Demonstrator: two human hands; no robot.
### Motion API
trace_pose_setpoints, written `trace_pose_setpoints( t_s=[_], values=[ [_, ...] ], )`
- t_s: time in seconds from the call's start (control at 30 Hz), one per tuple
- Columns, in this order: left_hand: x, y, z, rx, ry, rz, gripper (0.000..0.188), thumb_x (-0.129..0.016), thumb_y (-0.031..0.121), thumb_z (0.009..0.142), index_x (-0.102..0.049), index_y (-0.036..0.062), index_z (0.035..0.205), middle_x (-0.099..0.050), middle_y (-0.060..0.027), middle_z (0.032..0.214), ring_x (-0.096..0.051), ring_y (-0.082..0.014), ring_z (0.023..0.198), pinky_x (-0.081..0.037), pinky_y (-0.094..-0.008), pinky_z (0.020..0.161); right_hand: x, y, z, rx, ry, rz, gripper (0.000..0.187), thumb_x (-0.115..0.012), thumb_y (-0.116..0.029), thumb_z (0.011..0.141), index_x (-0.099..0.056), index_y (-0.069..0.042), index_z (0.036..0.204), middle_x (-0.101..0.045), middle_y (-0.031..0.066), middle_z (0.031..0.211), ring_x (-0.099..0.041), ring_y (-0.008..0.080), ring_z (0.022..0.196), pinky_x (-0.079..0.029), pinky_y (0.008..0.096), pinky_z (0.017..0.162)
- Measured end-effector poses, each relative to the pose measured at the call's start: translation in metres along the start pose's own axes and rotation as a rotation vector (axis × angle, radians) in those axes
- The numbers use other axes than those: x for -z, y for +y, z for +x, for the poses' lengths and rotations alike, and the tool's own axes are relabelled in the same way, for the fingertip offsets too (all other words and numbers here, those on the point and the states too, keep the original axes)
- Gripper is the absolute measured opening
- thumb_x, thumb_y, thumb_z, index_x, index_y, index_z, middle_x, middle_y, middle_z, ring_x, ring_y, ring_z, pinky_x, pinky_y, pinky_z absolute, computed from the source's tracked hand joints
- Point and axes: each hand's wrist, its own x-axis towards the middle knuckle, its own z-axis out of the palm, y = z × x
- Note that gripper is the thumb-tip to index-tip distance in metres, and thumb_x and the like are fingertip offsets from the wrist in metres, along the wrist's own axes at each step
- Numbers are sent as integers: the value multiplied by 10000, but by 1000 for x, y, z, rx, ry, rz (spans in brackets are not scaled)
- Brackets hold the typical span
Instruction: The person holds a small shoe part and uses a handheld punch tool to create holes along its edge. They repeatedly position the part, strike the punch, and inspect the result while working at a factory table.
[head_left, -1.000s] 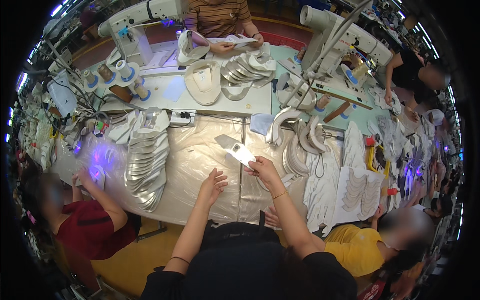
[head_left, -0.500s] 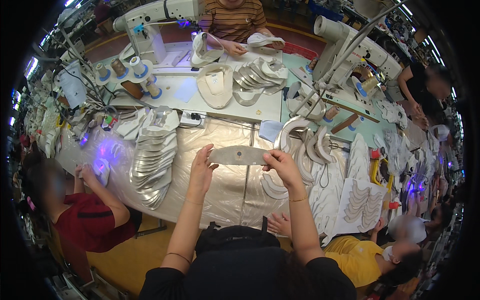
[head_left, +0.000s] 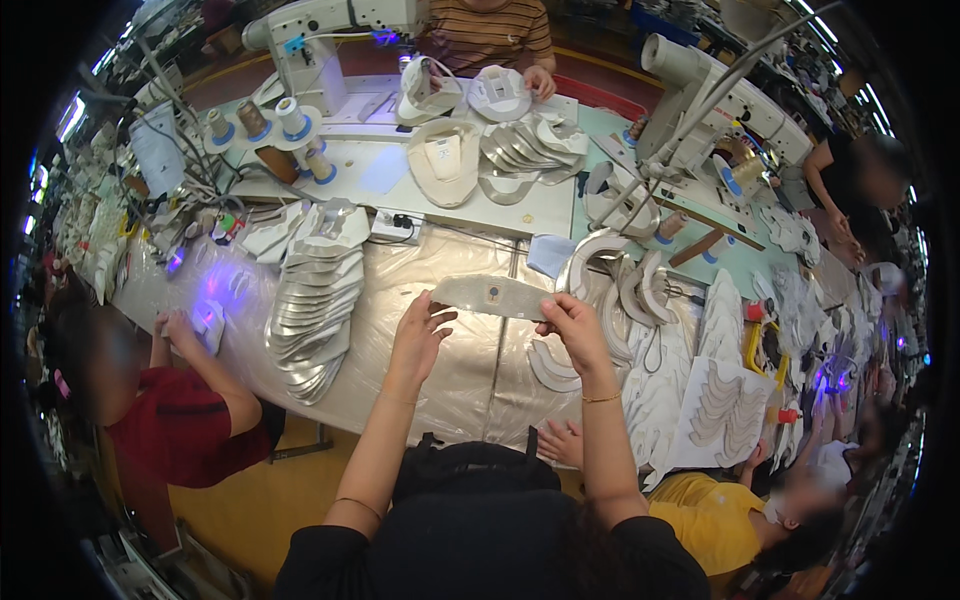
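A curved grey-beige panel [head_left: 468,293] with a small dark emblem on a light patch spans the space between my hands, above the plastic-covered table. Its right end is pinched between the thumb and fingers of my right hand [head_left: 573,325]. My left hand [head_left: 418,335] holds the other end lightly, the fingertips at its edge and the lower fingers loosely curled. To the left lies a long overlapping stack of white and silvery curved pieces [head_left: 315,310]. Several curved pale strips [head_left: 635,290] lie to the right of my right hand.
Sewing machines [head_left: 725,110] and thread spools [head_left: 293,118] stand across the table. A person in a striped shirt [head_left: 485,40] handles white pieces there. Co-workers in red [head_left: 180,425] and yellow [head_left: 705,520] flank me; one rests a hand [head_left: 562,443] near my right forearm.
The panel has tilted, its left end rising and its right end dipping slightly relative to my hands. My left hand's fingers have shifted below its end. Across the table, the person's white piece has been lowered.
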Motion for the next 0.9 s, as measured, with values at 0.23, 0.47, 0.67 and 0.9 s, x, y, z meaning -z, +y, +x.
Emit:
trace_pose_setpoints(
  t_s=[0.23, 0.47, 0.67, 0.9],
  values=[
    [7, -5, -2, 31, 27, -31, 308, -545, 380, 924, -536, 94, 1039, -592, -60, 975, -578, -176, 893, -430, -283, 718, -3, 2, -2, -21, -23, 32, 181, -591, -198, 911, -610, -19, 928, -602, 6, 775, -573, 80, 649, -460, 213, 624],
    [6, -5, -4, 59, 16, -56, 303, -556, 382, 919, -545, 96, 1019, -600, -65, 957, -582, -178, 890, -433, -284, 714, -3, 3, -4, -28, -23, 26, 172, -588, -193, 912, -602, -24, 942, -603, 7, 778, -573, 85, 650, -458, 215, 627],
    [7, -7, -4, 63, -2, -72, 293, -553, 364, 923, -552, 87, 1019, -598, -58, 949, -582, -171, 879, -432, -280, 711, -4, 5, -7, -34, -8, 39, 207, -601, -215, 905, -613, -12, 942, -599, 8, 775, -572, 83, 654, -460, 223, 638],
    [10, -9, -4, 79, 29, -84, 261, -563, 327, 915, -577, 75, 981, -618, -68, 925, -603, -182, 846, -454, -293, 701, -5, 6, -9, -54, 4, 37, 229, -606, -219, 900, -614, 1, 965, -611, 16, 787, -573, 83, 657, -461, 226, 642]
  ],
)
